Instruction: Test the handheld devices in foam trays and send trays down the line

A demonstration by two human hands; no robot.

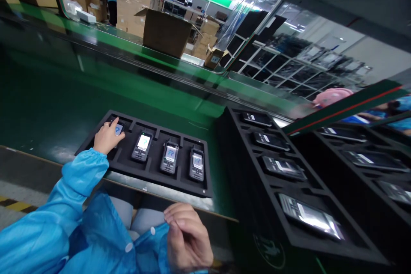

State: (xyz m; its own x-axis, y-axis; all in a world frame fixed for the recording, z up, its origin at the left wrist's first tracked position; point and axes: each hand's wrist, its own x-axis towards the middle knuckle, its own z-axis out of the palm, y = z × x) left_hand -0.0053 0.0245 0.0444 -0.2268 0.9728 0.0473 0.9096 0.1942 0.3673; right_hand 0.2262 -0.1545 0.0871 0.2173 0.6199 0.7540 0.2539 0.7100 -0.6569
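A black foam tray [154, 173] lies on the green bench before me, holding several keypad phones with stubby antennas and lit screens. My left hand [107, 137] is at the leftmost slot, its fingers and thumb around a keypad phone [118, 129] and covering most of it. To its right lie another keypad phone [141, 146], a third keypad phone [169, 157] and, at the right end, one more phone [196, 164]. Near my lap, off the bench edge, my right hand [189, 235] is closed, thumb against curled fingers, with nothing visible in it.
On the right stands a tall stack of black foam trays [253, 197] with more phones in the top one, and a further tray [349, 141] lies beyond it. A green post [346, 107] slants above them. Across the bench are an open carton [167, 32] and shelving [282, 62].
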